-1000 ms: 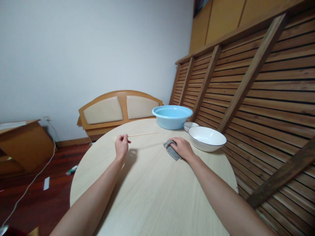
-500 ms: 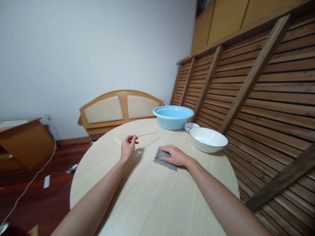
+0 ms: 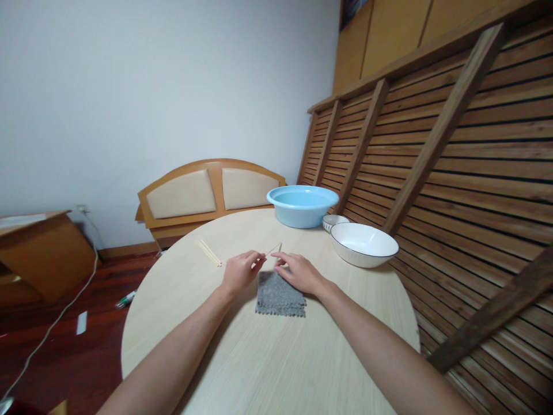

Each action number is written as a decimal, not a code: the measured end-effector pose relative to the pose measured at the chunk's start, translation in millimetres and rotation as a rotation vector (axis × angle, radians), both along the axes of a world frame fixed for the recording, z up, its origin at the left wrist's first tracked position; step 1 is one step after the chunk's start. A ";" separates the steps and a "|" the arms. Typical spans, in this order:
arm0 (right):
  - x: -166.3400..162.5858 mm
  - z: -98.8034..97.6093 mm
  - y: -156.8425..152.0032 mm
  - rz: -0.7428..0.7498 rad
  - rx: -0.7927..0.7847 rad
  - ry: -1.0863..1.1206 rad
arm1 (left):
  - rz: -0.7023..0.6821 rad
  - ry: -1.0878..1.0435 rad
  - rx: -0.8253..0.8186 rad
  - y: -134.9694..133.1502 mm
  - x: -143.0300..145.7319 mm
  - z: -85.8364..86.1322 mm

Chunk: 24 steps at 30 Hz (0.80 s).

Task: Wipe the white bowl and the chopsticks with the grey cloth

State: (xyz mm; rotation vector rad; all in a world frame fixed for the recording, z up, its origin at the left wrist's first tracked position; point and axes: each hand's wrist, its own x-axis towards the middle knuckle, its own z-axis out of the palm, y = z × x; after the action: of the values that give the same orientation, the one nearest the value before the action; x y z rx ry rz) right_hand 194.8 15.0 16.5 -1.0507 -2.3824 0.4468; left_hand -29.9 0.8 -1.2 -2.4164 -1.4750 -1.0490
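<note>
My left hand [image 3: 245, 270] is closed, pinching a thin wooden chopstick [image 3: 273, 249] between thumb and fingertips. The chopstick's free end points away to the right, in front of my right fingers. My right hand [image 3: 301, 273] has its fingers curled at the far right edge of a folded grey cloth [image 3: 280, 297] with a zigzag border. The cloth lies on the table just below both hands; how firmly the right fingertips grip it is partly hidden. More pale chopsticks [image 3: 209, 253] lie together on the table to the left of my left hand.
A round wooden table [image 3: 268, 357] carries a light blue basin [image 3: 302, 216] at the back, with a small patterned bowl [image 3: 332, 222] and a large white bowl [image 3: 365, 253] at right. A slatted wooden frame [image 3: 458, 207] leans close to the right edge.
My left hand has moved right and toward me with the chopstick, close to my right hand. My right hand has curled from lying flat on the cloth, which has shifted left and nearer.
</note>
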 end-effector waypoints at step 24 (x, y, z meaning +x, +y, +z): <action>33.1 -4.2 18.5 -0.184 0.018 -0.245 | -0.121 0.176 -0.280 -13.2 20.4 8.3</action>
State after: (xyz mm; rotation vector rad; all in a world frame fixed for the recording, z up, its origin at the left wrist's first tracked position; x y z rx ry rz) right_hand 227.9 33.5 12.3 -1.3702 -2.4617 0.2420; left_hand -9.4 -12.4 7.1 -2.7365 -1.5198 -0.6645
